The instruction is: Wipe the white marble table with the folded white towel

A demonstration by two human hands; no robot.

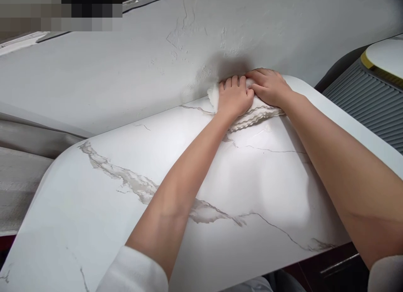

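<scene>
A folded white cloth (258, 116) with a wavy edge lies on the white marble-patterned tabletop (283, 183), close to the wall. My left hand (235, 97) presses down on the cloth's left part, fingers bent over it and pointing at the wall. Just to the right, my right hand (269, 86) grips the same cloth, its fingers reaching toward the left hand. The two hands nearly touch. Parts of the cloth under both palms are hidden.
A pale wall (126, 69) with peeling paint runs along the table's far edge. At the right stands a grey ribbed object (362, 99) with a yellow-edged white top. Folded pale material (22, 178) is at the left, and a dark glossy surface (336, 267) shows below the near edge.
</scene>
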